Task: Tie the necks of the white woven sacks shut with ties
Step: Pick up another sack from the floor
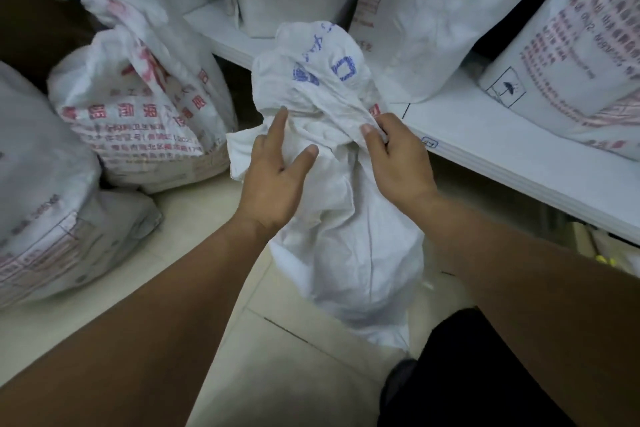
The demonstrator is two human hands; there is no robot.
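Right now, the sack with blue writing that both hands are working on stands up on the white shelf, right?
No. The head view shows the sack with blue writing on the tiled floor beside the white shelf. The left hand and right hand are working on it.

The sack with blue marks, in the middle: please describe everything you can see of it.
The sack is white woven cloth, creased, with blue marks on its top. It stands upright on the floor, before a shelf. Its neck is gathered; no tie shows. The left grip touches the neck; the right grip pinches its folds.
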